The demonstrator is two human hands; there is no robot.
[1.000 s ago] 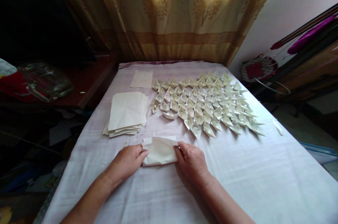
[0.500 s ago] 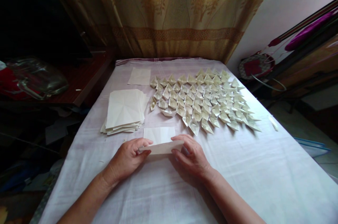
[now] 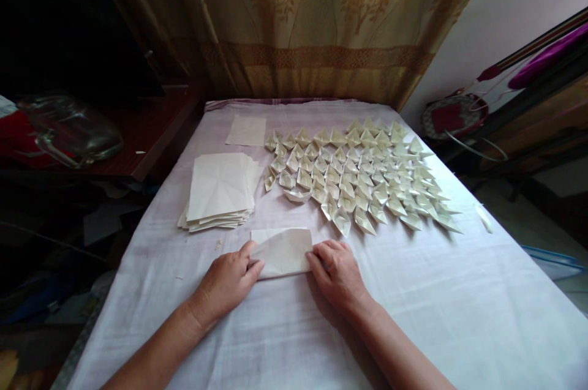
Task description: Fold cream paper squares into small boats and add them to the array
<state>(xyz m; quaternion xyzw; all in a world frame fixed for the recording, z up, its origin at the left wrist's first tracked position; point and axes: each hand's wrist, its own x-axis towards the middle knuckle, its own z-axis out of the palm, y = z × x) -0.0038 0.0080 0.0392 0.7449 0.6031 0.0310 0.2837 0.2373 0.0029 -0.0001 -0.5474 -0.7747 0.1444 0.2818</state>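
Observation:
A sheet of white paper (image 3: 282, 253) lies in front of me, its near half folded up and over toward the far edge. My left hand (image 3: 236, 270) pinches its left side, thumb along the near corner. At the right side, the closed fingers of my right hand (image 3: 337, 267) grip the paper's edge. Beyond it to the left is a stack of creased paper squares (image 3: 223, 188). Many folded paper boats (image 3: 349, 179) stand in rows behind and to the right of the sheet.
One single paper square (image 3: 247, 131) lies near the table's back left. Paper scraps (image 3: 218, 245) dot the white cloth (image 3: 413, 316). A gold curtain (image 3: 312, 22) hangs behind. To the left, a glass jug (image 3: 73, 130) rests on a dark red cabinet (image 3: 151, 139).
The near flap of the sheet has swung up and away from me, now covering most of the far half. Both hands have shifted slightly, following the fold.

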